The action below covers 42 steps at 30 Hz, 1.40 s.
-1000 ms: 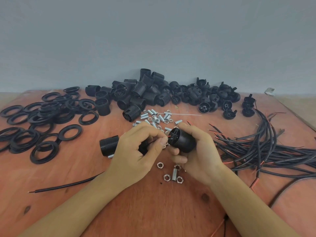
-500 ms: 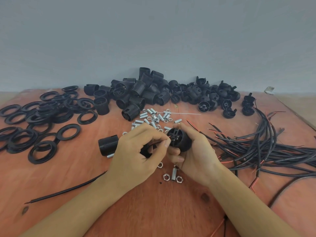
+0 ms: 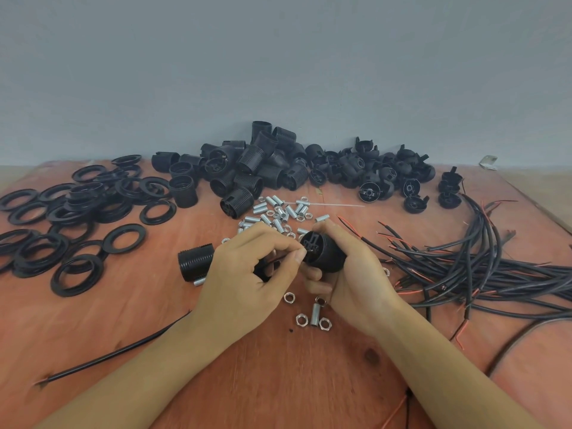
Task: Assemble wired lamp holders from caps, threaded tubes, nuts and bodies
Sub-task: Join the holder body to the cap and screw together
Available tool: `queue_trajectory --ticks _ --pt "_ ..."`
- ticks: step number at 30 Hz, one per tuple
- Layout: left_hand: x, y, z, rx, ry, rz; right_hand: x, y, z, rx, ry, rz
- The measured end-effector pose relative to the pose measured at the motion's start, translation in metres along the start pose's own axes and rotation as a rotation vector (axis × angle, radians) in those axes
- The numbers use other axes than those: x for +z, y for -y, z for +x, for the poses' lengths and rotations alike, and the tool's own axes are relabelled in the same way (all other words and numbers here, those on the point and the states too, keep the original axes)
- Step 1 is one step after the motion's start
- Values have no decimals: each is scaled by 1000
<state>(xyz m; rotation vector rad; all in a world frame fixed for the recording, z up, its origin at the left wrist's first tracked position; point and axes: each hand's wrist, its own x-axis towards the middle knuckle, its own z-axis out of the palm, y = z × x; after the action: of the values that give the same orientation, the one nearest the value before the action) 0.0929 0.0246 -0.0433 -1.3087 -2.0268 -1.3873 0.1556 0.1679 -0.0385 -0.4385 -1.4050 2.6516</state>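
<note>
A black lamp-holder body [image 3: 323,253] is held above the counter [image 3: 278,382] in the right hand [image 3: 349,274], fingers closed around it. Left hand [image 3: 247,274] fingers are pinched on a wire [image 3: 272,260] at its terminals. Step judged: wiring. Next: precise seating of the wire end.

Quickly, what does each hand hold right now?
Left hand: closed, pinching a thin black wire.
Right hand: closed around a black lamp holder body.
</note>
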Motion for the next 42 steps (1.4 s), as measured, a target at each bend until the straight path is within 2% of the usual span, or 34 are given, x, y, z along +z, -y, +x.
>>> queue_trajectory --ticks 9,17,23,32,37,42 --pt "0 -1 0 -3 17 18 -1 -2 1 -49 -2 -37" --pt "-1 0 0 -15 38 80 2 -8 2 -193 -46 -151" --pt "1 -2 0 -40 38 118 5 -9 2 -195 -74 -134" --pt "-1 0 -1 11 105 221 3 -13 2 -274 -129 -361" --pt "0 2 -3 -8 134 200 4 -16 -2 -334 -132 -441" --pt "-1 2 1 -42 91 120 5 -13 -4 -301 -108 -378"
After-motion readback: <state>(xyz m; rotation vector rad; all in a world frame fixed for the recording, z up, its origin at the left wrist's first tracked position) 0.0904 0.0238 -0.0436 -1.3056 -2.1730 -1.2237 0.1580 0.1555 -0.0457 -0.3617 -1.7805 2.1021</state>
